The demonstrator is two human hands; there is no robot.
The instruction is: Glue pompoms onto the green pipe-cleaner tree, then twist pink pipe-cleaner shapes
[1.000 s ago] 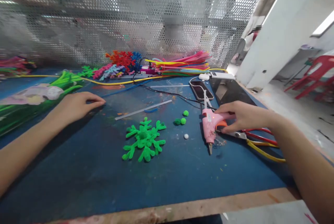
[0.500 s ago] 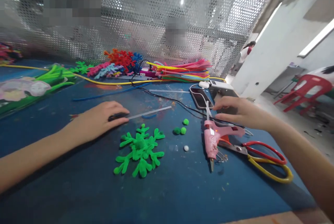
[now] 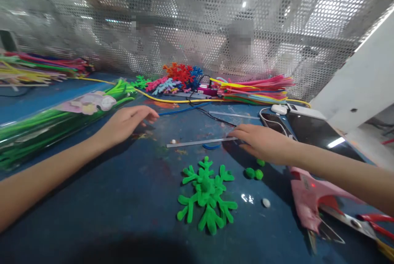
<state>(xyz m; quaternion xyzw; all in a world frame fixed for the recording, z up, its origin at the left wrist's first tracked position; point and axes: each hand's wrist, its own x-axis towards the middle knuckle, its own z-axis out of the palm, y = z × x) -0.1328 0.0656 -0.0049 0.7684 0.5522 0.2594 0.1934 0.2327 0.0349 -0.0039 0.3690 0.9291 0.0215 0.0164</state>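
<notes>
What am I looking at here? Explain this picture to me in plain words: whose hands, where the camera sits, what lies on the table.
There is no machine here. A person wears a camera on the head, looking forward and down, so the two bare arms are the wearer's own.

The left hand lies open on the blue table, next to a packet of green pipe cleaners. The right hand reaches to the end of a clear glue stick, its fingers at it; it grips nothing that I can see.

In front lies a green pipe-cleaner snowflake, with small green pompoms and a white one. On the right are a pink glue gun, scissors and a phone. At the back lie coloured pipe cleaners before a perforated metal screen.
</notes>
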